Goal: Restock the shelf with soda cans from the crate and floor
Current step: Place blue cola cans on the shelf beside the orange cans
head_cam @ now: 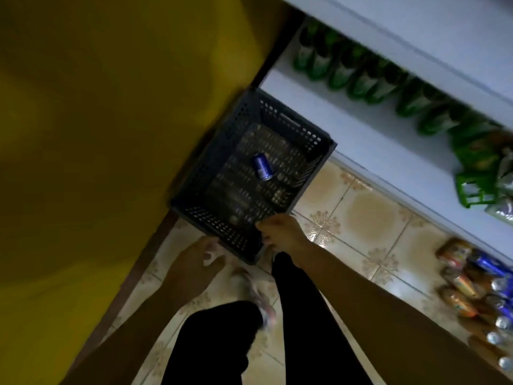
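Your left hand (200, 259) smears at the near corner of the crate (222, 232), its grip untellable; your right hand (280, 232) curls over the rim, fingertips hidden. At right, the shelf cans (497, 304) blur and the edge cuts them off

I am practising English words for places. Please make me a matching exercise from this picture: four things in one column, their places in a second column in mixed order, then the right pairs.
Things:
1. can
2. bottles
3. right hand
4. crate

Places:
A. in a row on the white shelf
B. beside the yellow wall
C. lying on its side inside the crate
D. gripping the crate's near rim

Pairs: 1-C, 2-A, 3-D, 4-B
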### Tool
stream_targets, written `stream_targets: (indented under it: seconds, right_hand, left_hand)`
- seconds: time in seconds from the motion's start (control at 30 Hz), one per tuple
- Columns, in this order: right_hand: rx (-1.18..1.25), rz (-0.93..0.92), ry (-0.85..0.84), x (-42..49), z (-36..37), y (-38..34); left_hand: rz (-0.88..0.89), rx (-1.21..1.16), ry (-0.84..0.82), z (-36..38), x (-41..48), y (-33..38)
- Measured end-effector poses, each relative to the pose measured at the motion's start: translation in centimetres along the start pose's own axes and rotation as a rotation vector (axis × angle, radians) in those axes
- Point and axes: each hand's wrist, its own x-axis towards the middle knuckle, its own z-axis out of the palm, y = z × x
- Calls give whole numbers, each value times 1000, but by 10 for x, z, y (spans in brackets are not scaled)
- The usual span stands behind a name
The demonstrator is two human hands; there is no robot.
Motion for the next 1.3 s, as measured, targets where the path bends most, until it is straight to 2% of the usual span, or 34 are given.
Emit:
stream_targets:
  seconds: [0.1, 0.17, 0.27, 0.47, 0.6, 0.67, 0.77, 0.93, 1.07, 1.2, 1.3]
  right_hand:
    - [165, 143, -46, 86, 2, -7]
    - [238, 189, -4, 150, 1, -3]
    - [332, 215, 125, 242, 5, 13]
    - [480, 179, 223, 408, 23, 45]
    - [768, 283, 309, 466, 22, 43]
    - [820, 286, 330, 478, 20, 42]
    - [851, 305, 368, 469, 19, 39]
    - [656, 330, 468, 393, 29, 15]
    - [633, 302, 352, 286, 24, -11]
    - [506, 185, 248, 160, 10, -40]
    - [518, 190, 216, 70, -4, -58]
  left_hand:
    - [-49, -167, 3, 6, 95, 2]
    - [-57, -247, 17, 18, 167, 0]
    - [12, -210, 36, 41, 280, -5]
    - [175, -35, 115, 70, 483, -8]
    - [167, -51, 95, 79, 556, 0]
    - [149, -65, 61, 82, 569, 4]
    - [94, -253, 62, 84, 561, 6]
    - [-169, -648, 148, 66, 487, 6]
    - [-276, -770, 227, 31, 385, 25]
    - [-359, -880, 318, -4, 266, 55]
    - [-365, -918, 395, -16, 181, 78]
